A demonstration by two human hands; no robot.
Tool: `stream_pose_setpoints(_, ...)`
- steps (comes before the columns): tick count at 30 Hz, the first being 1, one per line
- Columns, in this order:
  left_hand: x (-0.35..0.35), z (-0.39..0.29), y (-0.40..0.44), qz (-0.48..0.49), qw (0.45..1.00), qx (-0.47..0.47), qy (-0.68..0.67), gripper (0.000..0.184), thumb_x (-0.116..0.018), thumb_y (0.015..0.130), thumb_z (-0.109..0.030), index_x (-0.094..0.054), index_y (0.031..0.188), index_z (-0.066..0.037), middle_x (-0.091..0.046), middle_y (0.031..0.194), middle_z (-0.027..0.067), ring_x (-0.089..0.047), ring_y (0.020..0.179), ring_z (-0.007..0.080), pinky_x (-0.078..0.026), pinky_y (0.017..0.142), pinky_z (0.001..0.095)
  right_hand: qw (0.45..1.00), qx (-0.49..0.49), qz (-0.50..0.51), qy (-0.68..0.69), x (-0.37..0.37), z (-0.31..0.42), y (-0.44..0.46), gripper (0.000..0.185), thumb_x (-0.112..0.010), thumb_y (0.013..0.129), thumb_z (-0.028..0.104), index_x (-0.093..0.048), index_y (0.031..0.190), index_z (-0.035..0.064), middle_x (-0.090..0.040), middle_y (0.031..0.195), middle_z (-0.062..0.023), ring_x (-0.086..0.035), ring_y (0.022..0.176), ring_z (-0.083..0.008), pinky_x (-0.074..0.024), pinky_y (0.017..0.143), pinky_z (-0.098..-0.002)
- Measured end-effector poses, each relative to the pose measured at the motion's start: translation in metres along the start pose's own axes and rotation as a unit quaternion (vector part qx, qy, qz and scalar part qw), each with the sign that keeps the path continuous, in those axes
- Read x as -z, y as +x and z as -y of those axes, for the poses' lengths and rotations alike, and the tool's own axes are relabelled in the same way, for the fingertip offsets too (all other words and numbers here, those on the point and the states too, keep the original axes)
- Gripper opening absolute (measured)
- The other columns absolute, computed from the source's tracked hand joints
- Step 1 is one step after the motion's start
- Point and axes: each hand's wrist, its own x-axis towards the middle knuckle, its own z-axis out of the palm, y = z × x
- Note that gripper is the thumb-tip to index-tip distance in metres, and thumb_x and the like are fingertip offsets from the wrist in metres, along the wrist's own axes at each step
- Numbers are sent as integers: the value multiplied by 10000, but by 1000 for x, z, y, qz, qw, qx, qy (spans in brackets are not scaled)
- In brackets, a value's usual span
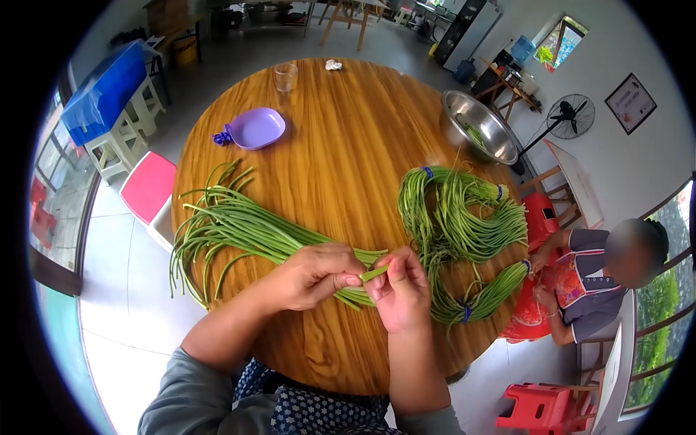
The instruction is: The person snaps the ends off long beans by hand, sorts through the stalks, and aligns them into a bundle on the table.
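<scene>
Both of my hands meet over the near middle of the round wooden table. My left hand (319, 276) is closed, its thumb and fingers pinching one end of a short green stem piece (373, 273). The other end sits between the thumb and fingers of my right hand (400, 290). Loose long green stems (250, 226) lie under and left of my hands, their curled tips toward the left edge. To the right are tied bundles of thin green stems (471, 225) with blue bands. Part of the loose stems is hidden behind my hands.
On the table (341, 145) stand a purple tray (258, 129), a clear glass (286, 77), crumpled white paper (333, 65) and a metal bowl (493, 130) at the right edge. A person (591, 279) sits at the right, hands near the bundles. A pink-topped stool (148, 187) is at left.
</scene>
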Motion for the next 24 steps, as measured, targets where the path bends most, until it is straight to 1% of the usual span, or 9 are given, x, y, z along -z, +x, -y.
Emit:
stream_pose_setpoints(4, -2, 6, 0, -30, 999, 8, 34, 74, -635, 946, -55, -646, 986, 6, -628, 849, 143, -615, 802, 325, -482, 727, 400, 996, 55, 29, -70, -7, 8, -1, 123, -627, 1000, 119, -600, 1065, 18, -632, 894, -58, -583, 770, -136, -483, 684, -251)
stream_pose_setpoints(6, -3, 8, 1, -37, 998, 9, 46, 75, -640, 945, -54, -647, 986, 8, -632, 854, 140, -616, 802, 323, -485, 725, 396, 983, 58, 35, -171, -7, 8, -6, 177, -678, 948, 29, -610, 1111, 13, -645, 964, -53, -615, 872, -116, -520, 780, -245)
stream_pose_setpoints(7, -4, 11, 1, -52, 997, 8, 50, 77, -648, 940, -56, -648, 985, 8, -635, 857, 139, -617, 803, 321, -485, 721, 394, 984, 51, 25, -172, -9, 6, -9, 253, -708, 905, -37, -609, 1133, 11, -646, 1020, -47, -626, 956, -100, -523, 866, -242)
stream_pose_setpoints(11, -5, 16, 1, -69, 996, 8, 53, 81, -664, 929, -59, -657, 980, 5, -642, 869, 137, -621, 803, 315, -490, 718, 388, 973, 66, 3, -222, -19, 7, -11, 248, -706, 908, -34, -607, 1132, 10, -643, 1027, -46, -627, 965, -101, -518, 876, -240)
stream_pose_setpoints(14, -5, 13, 2, -64, 995, 14, 81, 78, -667, 923, -53, -663, 976, 4, -644, 868, 140, -628, 812, 322, -496, 728, 391, 964, 92, -7, -249, -17, 8, -9, 196, -680, 937, -9, -605, 1118, 3, -639, 980, -46, -616, 912, -101, -515, 814, -239)
stream_pose_setpoints(17, -8, 10, 5, -95, 987, -1, 133, 75, -668, 911, -37, -665, 974, 3, -643, 861, 143, -636, 815, 328, -501, 730, 391, 982, 114, -89, -123, -9, 8, -3, 90, -619, 994, 67, -602, 1063, 12, -617, 868, -56, -558, 791, -138, -457, 710, -273)
stream_pose_setpoints(18, -8, 11, 5, -95, 987, -5, 132, 75, -668, 911, -37, -665, 974, 3, -643, 861, 143, -636, 815, 328, -501, 730, 391, 981, 117, -88, -126, -9, 9, -1, 90, -619, 994, 67, -602, 1063, 12, -617, 868, -56, -558, 791, -138, -457, 710, -273)
stream_pose_setpoints(21, -9, 11, 1, -100, 983, -8, 152, 78, -646, 909, 1, -658, 985, 10, -655, 866, 133, -633, 782, 316, -493, 707, 381, 991, 4, -132, -5, -5, 6, -1, 96, -612, 1003, 118, -614, 1045, 32, -616, 859, -62, -547, 758, -169, -439, 724, -303)
stream_pose_setpoints(24, -4, 4, -1, -106, 987, 18, 122, 79, -631, 906, 22, -652, 981, 11, -651, 863, 142, -638, 782, 318, -492, 703, 375, 993, -49, -100, 47, -1, 5, 0, 90, -605, 1002, 124, -621, 1041, 46, -623, 866, -65, -551, 759, -175, -438, 718, -309)
